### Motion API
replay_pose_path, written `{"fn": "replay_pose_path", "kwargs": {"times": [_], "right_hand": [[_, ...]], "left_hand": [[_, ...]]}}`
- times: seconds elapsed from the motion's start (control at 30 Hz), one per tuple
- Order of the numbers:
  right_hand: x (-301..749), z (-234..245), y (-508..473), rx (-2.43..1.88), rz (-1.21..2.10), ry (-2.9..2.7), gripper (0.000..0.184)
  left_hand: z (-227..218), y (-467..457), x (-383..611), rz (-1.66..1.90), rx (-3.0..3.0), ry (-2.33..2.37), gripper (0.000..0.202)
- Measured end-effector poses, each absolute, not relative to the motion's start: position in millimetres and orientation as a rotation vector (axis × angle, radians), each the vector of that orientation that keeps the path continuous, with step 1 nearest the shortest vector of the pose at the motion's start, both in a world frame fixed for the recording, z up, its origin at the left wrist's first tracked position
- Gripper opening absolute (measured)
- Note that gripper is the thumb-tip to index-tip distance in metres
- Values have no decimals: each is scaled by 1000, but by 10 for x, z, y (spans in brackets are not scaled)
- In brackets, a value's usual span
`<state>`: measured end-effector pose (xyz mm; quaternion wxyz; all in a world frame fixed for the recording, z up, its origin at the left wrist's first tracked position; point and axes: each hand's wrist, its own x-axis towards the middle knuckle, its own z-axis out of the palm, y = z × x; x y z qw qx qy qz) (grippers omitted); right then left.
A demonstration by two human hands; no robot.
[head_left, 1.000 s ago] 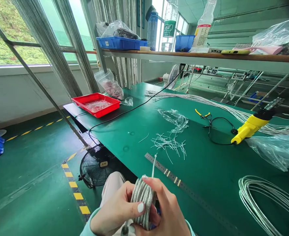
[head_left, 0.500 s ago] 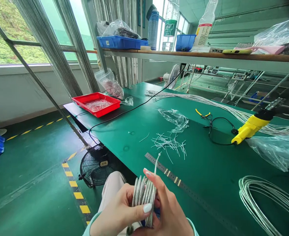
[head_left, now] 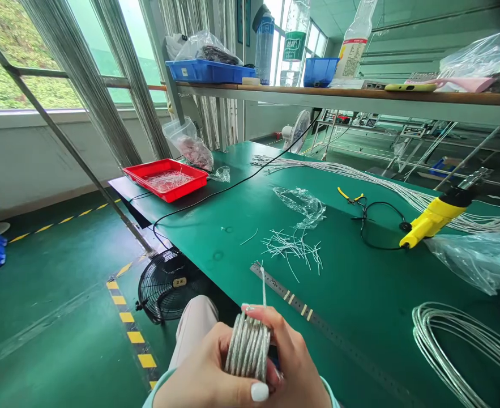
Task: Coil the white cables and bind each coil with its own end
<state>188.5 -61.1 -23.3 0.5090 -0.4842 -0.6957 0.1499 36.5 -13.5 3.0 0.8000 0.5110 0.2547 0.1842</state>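
A tight coil of silvery braided cable (head_left: 248, 347) sits between my two hands, low in the middle of the view. My left hand (head_left: 207, 368) wraps round its left side, thumb lying across the front below the turns. From the right, my right hand (head_left: 294, 357) grips the coil, fingertips bent over its top edge. One cable end (head_left: 263, 283) sticks up past the right fingers, over the end of a steel ruler (head_left: 292, 299) on the green table. What lies inside the coil is hidden.
Cut white ties (head_left: 292, 249) lie beyond the ruler. A yellow heat gun (head_left: 434, 221), yellow-handled pliers (head_left: 350, 196) and a looped cable bundle (head_left: 428, 334) are to the right. At the far left stands a red tray (head_left: 165, 180); a black fan (head_left: 169, 286) is on the floor.
The coil has turned in my hands, so its turns face me more fully. My right fingers have curled lower over its top, and the cable end has shifted left.
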Motion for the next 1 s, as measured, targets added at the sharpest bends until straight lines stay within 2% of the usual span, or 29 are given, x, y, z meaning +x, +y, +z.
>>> {"fn": "replay_pose_path", "kwargs": {"times": [0.07,0.13,0.3,0.47,0.53,0.6,0.67,0.7,0.73,0.9,1.0], "right_hand": [[1913,-257,-607,-1145,318,-1746,81],[1944,-286,-606,-1124,278,-1781,87],[1966,-261,-629,-1209,249,-1776,54],[1926,-200,-634,-1314,165,-1782,50],[1927,-213,-620,-1307,151,-1810,56],[1958,-239,-603,-1306,156,-1828,72],[2024,-269,-587,-1301,209,-1811,89],[2066,-282,-579,-1308,240,-1782,89],[2111,-294,-570,-1333,264,-1745,84],[2242,-336,-510,-1522,164,-1646,32],[2227,-369,-466,-1506,66,-1602,22]], "left_hand": [[40,-162,389,426,1073,560,35],[41,-188,414,438,1033,574,37],[12,-197,426,499,1055,646,38],[8,-181,437,512,1084,651,40],[-2,-179,447,537,1090,680,39],[-18,-173,435,560,1066,727,40],[-24,-162,391,601,1024,702,49],[-17,-157,359,650,1000,667,53],[-2,-154,326,714,975,632,54],[124,-165,222,961,738,568,48],[133,-130,200,1031,572,588,40]]}}
